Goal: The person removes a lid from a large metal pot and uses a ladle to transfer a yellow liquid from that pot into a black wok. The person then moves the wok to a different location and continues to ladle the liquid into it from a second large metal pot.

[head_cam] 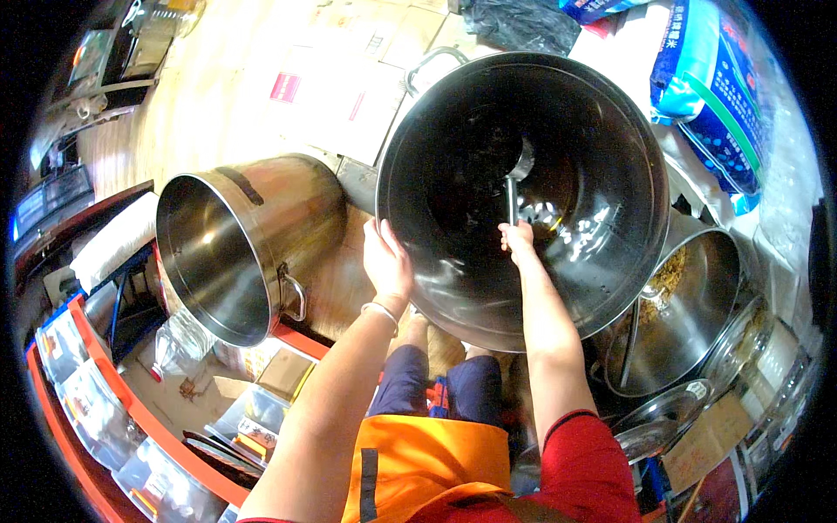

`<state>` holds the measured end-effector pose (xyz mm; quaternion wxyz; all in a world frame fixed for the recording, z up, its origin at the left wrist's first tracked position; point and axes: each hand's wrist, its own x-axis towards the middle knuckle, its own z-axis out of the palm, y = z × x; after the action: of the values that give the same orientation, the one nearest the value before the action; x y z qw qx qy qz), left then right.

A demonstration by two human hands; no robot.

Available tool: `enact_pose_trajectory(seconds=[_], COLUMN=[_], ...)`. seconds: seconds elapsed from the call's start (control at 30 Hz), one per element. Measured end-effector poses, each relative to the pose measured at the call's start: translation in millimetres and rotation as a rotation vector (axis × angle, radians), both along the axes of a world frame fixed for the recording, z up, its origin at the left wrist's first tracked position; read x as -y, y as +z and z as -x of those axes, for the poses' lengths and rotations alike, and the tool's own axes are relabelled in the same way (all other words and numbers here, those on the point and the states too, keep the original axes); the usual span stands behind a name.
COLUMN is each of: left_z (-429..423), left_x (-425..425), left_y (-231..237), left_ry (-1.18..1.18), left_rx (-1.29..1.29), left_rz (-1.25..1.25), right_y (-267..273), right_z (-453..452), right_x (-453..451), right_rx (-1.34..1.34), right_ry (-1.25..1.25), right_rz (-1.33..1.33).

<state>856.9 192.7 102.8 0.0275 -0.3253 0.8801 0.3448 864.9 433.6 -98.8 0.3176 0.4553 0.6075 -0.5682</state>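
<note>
A large, deep metal pot fills the middle of the view, with dark liquid and bright reflections low inside it. My left hand rests against the pot's left rim, fingers along its outer edge. Inside the pot, my right hand grips the metal handle of a ladle, whose bowl points away from me towards the dark bottom. How far the ladle dips into the liquid cannot be told. An empty-looking stainless steel stockpot lies tilted to the left, its mouth facing left and a loop handle near my left forearm.
Another steel pot at right holds a ladle and brown, crumbly matter. Glass lids lie below it. Blue printed bags stand upper right, flattened cardboard lies beyond. Clear plastic bins sit in a red-edged rack lower left.
</note>
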Motion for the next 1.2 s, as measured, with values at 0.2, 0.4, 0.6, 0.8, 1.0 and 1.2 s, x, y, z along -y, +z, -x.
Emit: enact_pose_trajectory(seconds=[0.2,0.4,0.6,0.8,1.0,1.2], left_z=[-2,-6,-5,-4,-3,-3], left_x=[-2,1,1,0,-3,3], left_y=[-5,-15,-15,-12,-3,-12], left_ry=[-0.009,-0.037,-0.042,-0.059,-0.061,-0.095], left_rx=[-0.026,-0.065,-0.136,-0.129,-0.082,-0.057], left_rz=[0.028,0.087,0.086,0.128,0.097,0.148], right_y=[46,119,196,243,256,277], right_z=[2,-2,-19,-52,-94,-134], right_x=[-14,-18,-24,-32,-46,-67], right_rx=[0.006,-0.051,-0.126,-0.136,-0.192,-0.188], right_ry=[-0.064,0.062,0.079,0.006,-0.072,-0.218], right_rz=[0.506,0.576,0.584,0.559,0.531,0.568])
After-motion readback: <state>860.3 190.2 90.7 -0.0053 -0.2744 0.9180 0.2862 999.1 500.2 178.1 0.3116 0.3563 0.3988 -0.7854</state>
